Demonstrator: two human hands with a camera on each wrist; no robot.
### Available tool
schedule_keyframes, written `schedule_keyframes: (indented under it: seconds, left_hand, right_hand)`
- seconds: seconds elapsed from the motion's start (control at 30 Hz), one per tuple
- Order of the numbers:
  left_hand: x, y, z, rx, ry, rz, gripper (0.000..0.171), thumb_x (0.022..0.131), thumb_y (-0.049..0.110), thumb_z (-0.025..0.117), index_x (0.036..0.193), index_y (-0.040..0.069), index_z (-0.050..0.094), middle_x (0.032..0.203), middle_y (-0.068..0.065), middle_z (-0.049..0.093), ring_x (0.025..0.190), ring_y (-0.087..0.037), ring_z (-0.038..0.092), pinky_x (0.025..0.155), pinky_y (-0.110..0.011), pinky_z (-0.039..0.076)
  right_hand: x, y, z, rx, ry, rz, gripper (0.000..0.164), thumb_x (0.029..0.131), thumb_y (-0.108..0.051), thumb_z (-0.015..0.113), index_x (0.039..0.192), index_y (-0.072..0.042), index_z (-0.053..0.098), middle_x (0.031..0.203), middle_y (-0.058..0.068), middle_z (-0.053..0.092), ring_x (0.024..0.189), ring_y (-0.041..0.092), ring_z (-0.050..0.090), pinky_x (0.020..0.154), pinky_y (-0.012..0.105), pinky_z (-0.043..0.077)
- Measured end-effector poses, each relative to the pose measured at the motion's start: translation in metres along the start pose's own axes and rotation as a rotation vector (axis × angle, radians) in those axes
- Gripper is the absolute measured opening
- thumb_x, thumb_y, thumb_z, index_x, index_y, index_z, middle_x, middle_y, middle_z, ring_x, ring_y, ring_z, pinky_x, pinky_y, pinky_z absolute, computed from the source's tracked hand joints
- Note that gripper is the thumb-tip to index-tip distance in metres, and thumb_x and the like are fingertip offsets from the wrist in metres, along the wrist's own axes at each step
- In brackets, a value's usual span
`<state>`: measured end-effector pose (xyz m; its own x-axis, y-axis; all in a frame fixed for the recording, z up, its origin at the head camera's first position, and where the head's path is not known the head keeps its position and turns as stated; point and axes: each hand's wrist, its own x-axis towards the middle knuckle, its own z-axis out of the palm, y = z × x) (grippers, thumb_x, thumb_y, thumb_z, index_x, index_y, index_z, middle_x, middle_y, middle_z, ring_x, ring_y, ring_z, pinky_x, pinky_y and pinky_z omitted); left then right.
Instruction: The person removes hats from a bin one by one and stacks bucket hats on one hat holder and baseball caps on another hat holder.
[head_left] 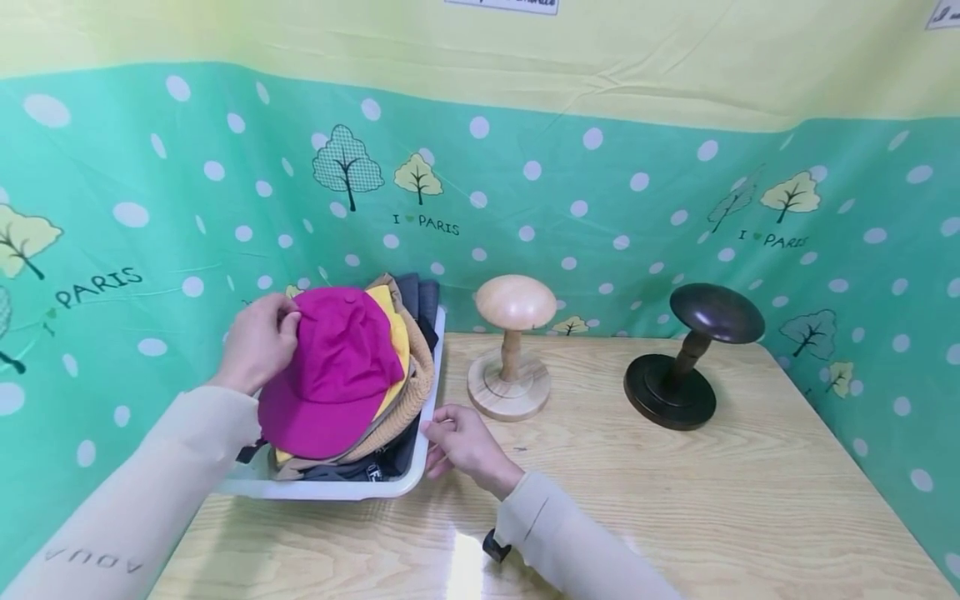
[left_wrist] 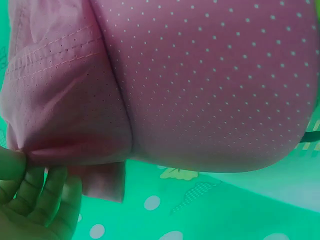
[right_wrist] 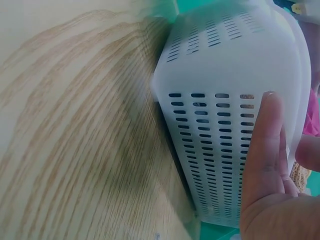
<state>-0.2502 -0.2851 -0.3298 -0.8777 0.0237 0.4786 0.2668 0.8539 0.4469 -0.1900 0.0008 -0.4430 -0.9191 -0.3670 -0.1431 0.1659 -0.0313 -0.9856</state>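
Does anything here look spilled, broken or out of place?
Nothing looks spilled or broken. The hats are heaped above the rim of the white basket, the magenta cap uppermost, pinched by the left hand. The dark stand seems to lean, perhaps only from the camera's angle.

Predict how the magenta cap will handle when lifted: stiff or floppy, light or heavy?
The magenta cap is probably floppy in the crown, which creases where the left hand pinches it. Its smooth brim likely keeps its shape. Thin-looking cloth suggests it is light.
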Motion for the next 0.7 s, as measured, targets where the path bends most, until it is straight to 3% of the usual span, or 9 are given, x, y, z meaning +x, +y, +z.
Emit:
schedule_keyframes:
  seconds: [0.2, 0.7]
  left_hand:
    - [-0.006, 0.007, -0.008, -0.024, 0.066, 0.058, 0.012, 0.095, 0.003, 0.049, 0.096, -0.006, 0.057, 0.089, -0.022, 0.056, 0.081, -0.036, 0.052, 0.072, -0.048, 0.042]
    - [-0.015, 0.03, -0.026, -0.069, 0.194, 0.195, 0.005, 0.092, -0.002, 0.053, 0.093, -0.006, 0.055, 0.086, -0.019, 0.055, 0.077, -0.03, 0.052, 0.068, -0.034, 0.037]
  right_hand:
    - [-0.002, -0.002, 0.003, 0.064, 0.001, 0.012, 0.013, 0.094, -0.006, 0.057, 0.101, 0.005, 0.053, 0.067, 0.014, 0.063, 0.046, 0.02, 0.06, 0.047, 0.036, 0.054]
    - [-0.003, -0.003, 0.003, 0.103, 0.003, 0.034, 0.012, 0.094, -0.004, 0.056, 0.101, 0.005, 0.052, 0.065, 0.014, 0.062, 0.046, 0.019, 0.058, 0.046, 0.033, 0.054]
